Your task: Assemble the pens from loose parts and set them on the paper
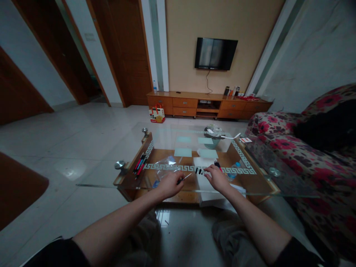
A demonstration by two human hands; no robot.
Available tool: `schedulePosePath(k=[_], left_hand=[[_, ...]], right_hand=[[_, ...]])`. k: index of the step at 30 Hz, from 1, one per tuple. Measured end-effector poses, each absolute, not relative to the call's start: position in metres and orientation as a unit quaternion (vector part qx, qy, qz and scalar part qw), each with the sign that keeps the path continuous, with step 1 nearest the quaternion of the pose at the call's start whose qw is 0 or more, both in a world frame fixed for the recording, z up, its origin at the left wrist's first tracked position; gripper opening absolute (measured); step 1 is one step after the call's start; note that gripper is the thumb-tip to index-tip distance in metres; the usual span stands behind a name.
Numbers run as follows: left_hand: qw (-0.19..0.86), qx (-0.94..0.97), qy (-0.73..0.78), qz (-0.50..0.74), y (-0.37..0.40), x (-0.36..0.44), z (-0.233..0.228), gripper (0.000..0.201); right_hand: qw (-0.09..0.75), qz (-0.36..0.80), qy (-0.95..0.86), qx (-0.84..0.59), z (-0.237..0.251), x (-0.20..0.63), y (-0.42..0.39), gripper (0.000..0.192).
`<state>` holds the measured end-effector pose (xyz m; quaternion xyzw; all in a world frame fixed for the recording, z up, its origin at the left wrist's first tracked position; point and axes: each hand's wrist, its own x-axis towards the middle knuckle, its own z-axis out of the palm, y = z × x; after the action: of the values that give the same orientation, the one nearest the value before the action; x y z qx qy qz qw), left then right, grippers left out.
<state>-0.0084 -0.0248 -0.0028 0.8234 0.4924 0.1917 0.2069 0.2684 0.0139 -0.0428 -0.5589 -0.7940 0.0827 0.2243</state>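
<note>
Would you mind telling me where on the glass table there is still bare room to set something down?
The far left of the glass table, between the metal knob and the pale cards, is bare. So is the near right corner, past the right hand. It is crowded between the left hand, plastic bag and white sheet.

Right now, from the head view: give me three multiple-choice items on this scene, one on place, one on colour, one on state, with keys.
1. Where do the pens lie on the glass table?
A. left side
B. right side
C. far middle

2. What colour is the sofa pattern?
A. blue stripes
B. red flowers
C. plain green

3. What is the left hand doing?
A. lying flat and open
B. closed around a thin white stick
C. hanging off the table

Key: 1 A, the pens sit by the left edge. 2 B, red blooms cover the fabric. 3 B, the fingers curl on the stick; the right hand rests by small black pieces.
</note>
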Motion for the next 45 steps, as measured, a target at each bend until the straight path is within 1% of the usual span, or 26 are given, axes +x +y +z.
schedulePosePath(k=[4,10,13,18,22,30,36,41,45], left_hand=[[0.215,0.819,0.496,0.192,-0.024,-0.010,-0.004,0.022],[0.216,0.825,0.485,0.195,-0.023,-0.006,-0.001,0.029],[0.199,0.832,0.483,0.188,-0.025,-0.003,0.004,0.034],[0.178,0.837,0.491,0.161,-0.028,-0.001,0.009,0.036],[0.157,0.854,0.472,0.153,-0.029,-0.002,0.009,0.038],[0.114,0.869,0.465,0.126,-0.029,0.003,0.011,0.036],[0.115,0.856,0.489,0.123,-0.024,-0.001,0.006,0.033],[0.128,0.809,0.561,0.119,-0.023,-0.009,0.000,0.024],[0.138,0.800,0.567,0.143,-0.023,-0.012,-0.001,0.019]], right_hand=[[0.245,0.084,-0.783,-0.566,-0.037,0.270,0.013,0.021],[0.339,0.077,-0.762,-0.546,-0.011,0.262,0.007,0.019],[0.361,0.097,-0.775,-0.510,0.004,0.254,-0.002,0.020],[0.330,0.158,-0.815,-0.449,0.013,0.244,-0.015,0.019],[0.313,0.178,-0.827,-0.432,0.009,0.244,-0.017,0.016],[0.301,0.172,-0.836,-0.426,0.005,0.244,-0.016,0.009],[0.269,0.181,-0.842,-0.430,-0.001,0.250,-0.014,0.008],[0.257,0.174,-0.835,-0.454,-0.011,0.258,-0.011,0.010],[0.234,0.169,-0.829,-0.478,-0.019,0.262,-0.009,0.012]])
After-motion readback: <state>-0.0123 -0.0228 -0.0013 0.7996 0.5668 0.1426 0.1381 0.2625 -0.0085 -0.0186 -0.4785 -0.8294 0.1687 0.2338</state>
